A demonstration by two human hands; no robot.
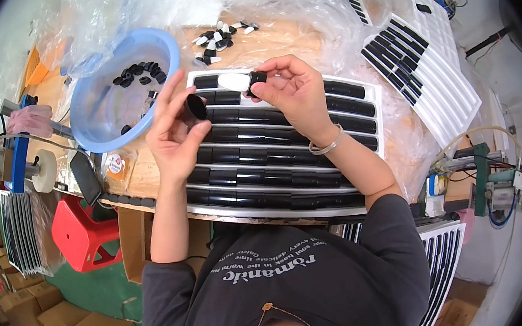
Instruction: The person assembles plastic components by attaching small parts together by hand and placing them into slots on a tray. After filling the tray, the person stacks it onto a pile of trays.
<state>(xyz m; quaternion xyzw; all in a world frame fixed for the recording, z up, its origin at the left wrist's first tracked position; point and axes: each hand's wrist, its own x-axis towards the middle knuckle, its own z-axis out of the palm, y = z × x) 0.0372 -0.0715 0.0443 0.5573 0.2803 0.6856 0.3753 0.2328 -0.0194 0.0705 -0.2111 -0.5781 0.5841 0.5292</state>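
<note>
My left hand [172, 134] holds a black, hollow, cup-like cap [195, 107] with its round opening showing. Between the thumb and fingers of my right hand [295, 92] is a small piece with a white rounded end [234, 81] and a black collar [257, 80]. Both hands are over the upper rows of a white tray [377, 103] filled with glossy black tubes [258, 131] lying in curved rows. The two held pieces are apart from each other.
A light blue basin [81, 118] with black caps [137, 73] stands at the left. Loose black and white pieces [217, 40] lie at the back. Another white tray [452, 104], partly filled, rests on plastic film at the right. A red stool [81, 236] is at lower left.
</note>
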